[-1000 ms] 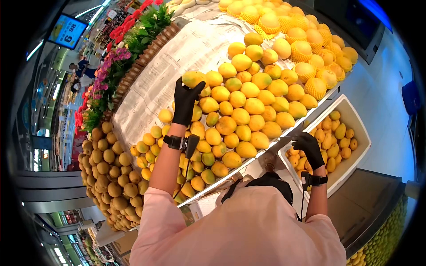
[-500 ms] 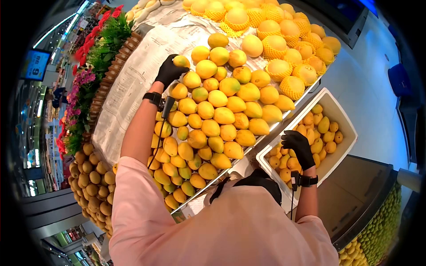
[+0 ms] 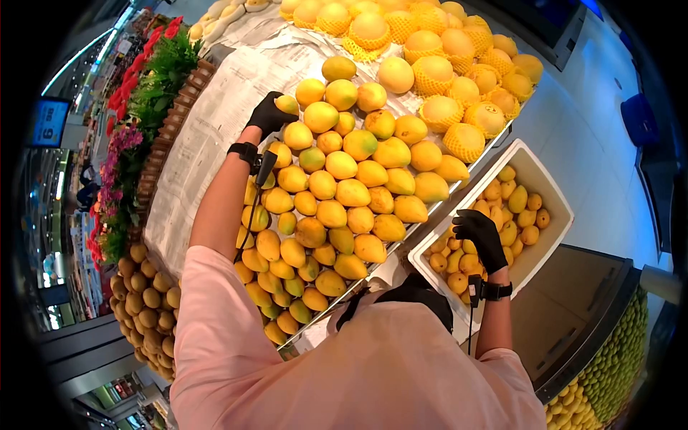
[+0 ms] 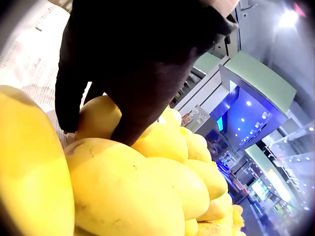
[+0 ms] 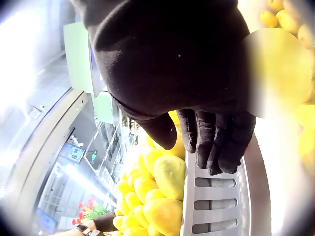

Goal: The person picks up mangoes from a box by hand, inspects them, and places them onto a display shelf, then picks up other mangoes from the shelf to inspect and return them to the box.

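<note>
Black-gloved, the left hand (image 3: 269, 115) grips a yellow mango (image 3: 286, 104) at the upper left edge of the mango pile (image 3: 341, 165). In the left wrist view the fingers of this hand (image 4: 133, 64) curl down round a mango (image 4: 100, 118), beside larger mangoes (image 4: 123, 187). The right hand (image 3: 481, 236), also gloved, hangs above the near left side of a white box (image 3: 560, 215) of mangoes. Its fingers (image 5: 216, 142) are loosely bent with nothing between them in the right wrist view, near a slotted display edge (image 5: 215, 204).
Newspaper (image 3: 215, 107) covers the stand left of the mangoes. Net-wrapped yellow fruit (image 3: 437, 75) lies at the back right, brown round fruit (image 3: 147, 308) at the lower left. Flowers and a small brown fence (image 3: 168, 140) line the left edge. A dark cabinet (image 3: 573, 308) stands at the right.
With a mango in its grip, the left hand has moved out to the pile's upper left edge, onto the newspaper side. The head view has shifted. The right hand stays over the box.
</note>
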### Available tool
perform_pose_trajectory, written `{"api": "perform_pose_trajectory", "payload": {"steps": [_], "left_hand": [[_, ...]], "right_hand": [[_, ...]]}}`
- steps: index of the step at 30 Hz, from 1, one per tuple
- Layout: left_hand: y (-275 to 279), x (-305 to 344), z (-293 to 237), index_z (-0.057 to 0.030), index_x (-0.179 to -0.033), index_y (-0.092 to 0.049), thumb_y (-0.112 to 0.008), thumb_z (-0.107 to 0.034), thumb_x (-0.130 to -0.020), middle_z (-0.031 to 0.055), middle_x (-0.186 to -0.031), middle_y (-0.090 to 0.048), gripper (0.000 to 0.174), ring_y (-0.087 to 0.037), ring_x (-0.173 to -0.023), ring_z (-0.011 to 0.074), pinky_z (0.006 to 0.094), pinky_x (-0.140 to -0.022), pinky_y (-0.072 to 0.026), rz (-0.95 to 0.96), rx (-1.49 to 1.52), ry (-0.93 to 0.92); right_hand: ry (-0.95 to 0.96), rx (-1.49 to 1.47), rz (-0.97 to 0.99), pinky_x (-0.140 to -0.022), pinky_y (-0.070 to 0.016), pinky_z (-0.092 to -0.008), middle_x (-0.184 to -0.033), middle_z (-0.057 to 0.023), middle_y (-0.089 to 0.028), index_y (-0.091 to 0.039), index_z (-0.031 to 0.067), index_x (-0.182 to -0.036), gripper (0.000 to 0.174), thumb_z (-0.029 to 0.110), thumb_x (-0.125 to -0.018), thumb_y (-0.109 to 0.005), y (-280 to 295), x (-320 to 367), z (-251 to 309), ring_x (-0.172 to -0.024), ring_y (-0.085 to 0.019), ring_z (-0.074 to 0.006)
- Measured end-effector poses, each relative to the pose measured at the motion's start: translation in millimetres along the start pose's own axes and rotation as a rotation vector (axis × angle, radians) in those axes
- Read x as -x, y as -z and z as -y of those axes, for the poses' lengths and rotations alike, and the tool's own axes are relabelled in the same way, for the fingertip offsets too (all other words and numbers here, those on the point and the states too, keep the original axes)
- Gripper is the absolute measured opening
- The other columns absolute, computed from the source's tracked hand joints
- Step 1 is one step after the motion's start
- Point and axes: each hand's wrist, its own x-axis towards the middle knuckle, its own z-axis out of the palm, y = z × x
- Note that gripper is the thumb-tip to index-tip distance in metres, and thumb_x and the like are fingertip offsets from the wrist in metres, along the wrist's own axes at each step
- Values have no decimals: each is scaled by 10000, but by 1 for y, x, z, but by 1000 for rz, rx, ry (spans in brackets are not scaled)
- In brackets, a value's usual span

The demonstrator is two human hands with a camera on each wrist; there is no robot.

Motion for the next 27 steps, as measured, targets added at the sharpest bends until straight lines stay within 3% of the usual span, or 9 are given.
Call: {"api": "perform_pose_trajectory", "payload": {"steps": [2, 5, 6, 11, 14, 18, 19, 23, 27], "left_hand": [[10, 3, -12, -69, -1142, -519, -790, -216, -737, 41, -927, -618, 508, -601, -741, 120, 257, -614, -517, 158, 46, 80], [10, 23, -28, -63, -1114, -547, -809, -305, -727, 10, -820, -580, 525, -534, -630, 77, 229, -539, -456, 123, 205, 113], [12, 22, -25, -69, -1172, -541, -795, -380, -752, 25, -880, -597, 582, -540, -649, 93, 236, -556, -469, 140, 205, 122], [10, 24, -21, -79, -1253, -507, -768, -465, -767, 92, -1015, -595, 673, -551, -727, 141, 274, -615, -500, -35, 252, 185], [18, 40, -28, -106, -1264, -504, -728, -470, -813, 88, -1057, -575, 622, -545, -730, 144, 250, -635, -499, -77, 261, 191], [34, 52, -13, -40, -1197, -541, -763, -420, -772, 72, -890, -596, 611, -545, -674, 136, 280, -591, -491, -220, 205, 55], [37, 65, -20, -31, -1153, -570, -756, -356, -787, 56, -848, -608, 524, -558, -671, 126, 272, -597, -492, -273, 207, 60], [49, 100, -9, -29, -1097, -613, -718, -227, -832, 56, -842, -636, 347, -598, -693, 127, 261, -619, -498, -417, 413, -85], [53, 149, 0, -24, -1038, -640, -698, -196, -840, 49, -845, -643, 268, -608, -704, 123, 252, -619, -498, -417, 485, -169]], "right_hand": [[-3, -7, 0, -752, -523, -259, -971, -75, -675, -611, -2, -1148, 261, 116, -918, -571, -1, -1, -1, -854, -658, -155], [-33, -31, 1, -755, -524, -261, -975, -79, -678, -606, -6, -1149, 269, 128, -918, -571, -1, -3, -4, -853, -661, -160], [-25, -48, 19, -749, -538, -271, -977, -75, -671, -593, -5, -1167, 262, 115, -935, -574, -1, -2, -5, -842, -659, -155], [-9, -31, 28, -749, -532, -267, -990, -86, -683, -598, 0, -1163, 290, 147, -913, -575, -4, 1, -9, -859, -664, -165], [-6, 29, 11, -747, -532, -265, -991, -82, -684, -598, 5, -1165, 288, 143, -913, -574, -5, 7, -8, -855, -662, -159], [-11, -27, 32, -744, -530, -259, -997, -73, -684, -599, 7, -1165, 285, 132, -910, -579, -7, 16, -9, -840, -656, -148], [-2, -25, 37, -743, -529, -258, -995, -70, -684, -599, 6, -1167, 288, 131, -908, -584, -10, 19, -9, -839, -653, -145], [33, 17, 107, -745, -527, -256, -984, -62, -680, -602, 8, -1170, 300, 135, -898, -607, -30, 35, -3, -846, -645, -138], [13, 49, 73, -740, -528, -258, -982, -54, -668, -620, 17, -1156, 295, 149, -893, -624, -44, 51, -12, -850, -639, -127]]}}
